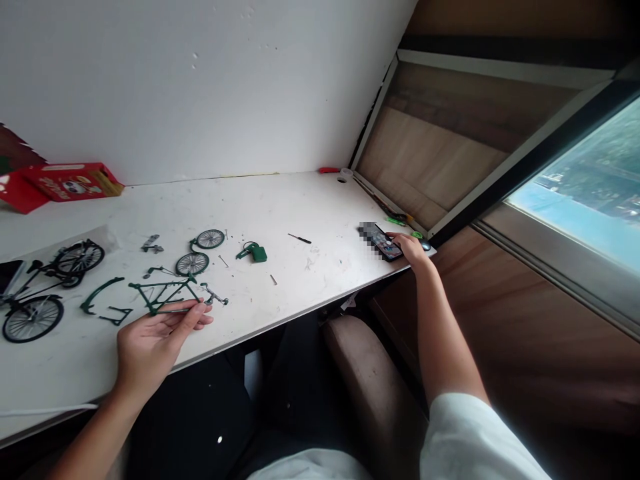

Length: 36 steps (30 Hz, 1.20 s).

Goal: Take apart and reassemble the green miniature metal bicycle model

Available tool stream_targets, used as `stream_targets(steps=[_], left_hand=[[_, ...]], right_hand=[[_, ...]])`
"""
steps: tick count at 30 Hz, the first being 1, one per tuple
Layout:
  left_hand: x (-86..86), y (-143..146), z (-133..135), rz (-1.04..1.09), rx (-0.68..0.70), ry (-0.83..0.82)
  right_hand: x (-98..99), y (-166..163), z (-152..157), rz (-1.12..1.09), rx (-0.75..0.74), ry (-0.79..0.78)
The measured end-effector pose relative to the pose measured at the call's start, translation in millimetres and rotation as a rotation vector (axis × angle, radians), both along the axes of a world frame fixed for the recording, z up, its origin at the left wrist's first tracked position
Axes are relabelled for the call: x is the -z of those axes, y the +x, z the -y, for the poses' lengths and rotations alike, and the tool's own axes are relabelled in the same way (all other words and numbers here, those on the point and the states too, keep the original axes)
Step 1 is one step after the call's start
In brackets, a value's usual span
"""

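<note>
My left hand [163, 333] is closed on a small green model bicycle frame [167, 293], held above the near part of the table with thumb and fingers pinching its end. By that end is a small silver-and-dark handlebar part [216, 295]; I cannot tell whether it is joined to the frame. Far to the right, my right hand [411, 248] has its fingers over the right end of a smartphone [387, 244] with a lit screen. Left of the held frame lie a curved green mudguard-like piece [103, 293] and a small green bracket [119, 315].
Two small spoked wheels [193, 263], a green padlock-like part [257, 252], a screwdriver [300, 238] and small metal bits lie mid-table. A black model bicycle [47, 287] stands at left near a red box [75, 182]. A computer mouse [425, 245] sits beside my right hand.
</note>
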<state>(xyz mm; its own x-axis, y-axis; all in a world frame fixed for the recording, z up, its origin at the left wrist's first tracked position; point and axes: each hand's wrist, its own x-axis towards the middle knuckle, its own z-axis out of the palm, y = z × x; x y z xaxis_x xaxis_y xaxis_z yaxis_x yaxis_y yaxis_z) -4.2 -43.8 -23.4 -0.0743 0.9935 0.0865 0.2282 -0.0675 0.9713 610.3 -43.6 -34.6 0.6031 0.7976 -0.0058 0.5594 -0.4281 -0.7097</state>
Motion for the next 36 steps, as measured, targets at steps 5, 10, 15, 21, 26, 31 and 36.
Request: stream_targets(steps=[5, 10, 15, 21, 26, 31, 36], left_hand=[[3.3, -2, -1, 0.001, 0.009, 0.001], [6.5, -4, -3, -0.007, 0.014, 0.001], [7.7, -4, -3, -0.017, 0.018, 0.009], [6.7, -3, -2, -0.012, 0.014, 0.021], [8.4, -5, -3, -0.025, 0.027, 0.026], [8.3, -6, -4, -0.047, 0.027, 0.019], [9.2, -6, -4, -0.029, 0.026, 0.021]], right_hand=[[0.4, 1, 2, -0.008, -0.023, -0.002], [1.1, 1, 2, -0.013, -0.036, 0.004], [2.0, 1, 1, -0.016, -0.046, 0.019], [1.6, 1, 2, -0.025, -0.043, 0.028], [0.4, -1, 2, -0.036, -0.035, 0.033], [-0.3, -2, 5, -0.067, -0.043, 0.047], [-4.2, 0, 14, -0.126, -0.081, 0.063]])
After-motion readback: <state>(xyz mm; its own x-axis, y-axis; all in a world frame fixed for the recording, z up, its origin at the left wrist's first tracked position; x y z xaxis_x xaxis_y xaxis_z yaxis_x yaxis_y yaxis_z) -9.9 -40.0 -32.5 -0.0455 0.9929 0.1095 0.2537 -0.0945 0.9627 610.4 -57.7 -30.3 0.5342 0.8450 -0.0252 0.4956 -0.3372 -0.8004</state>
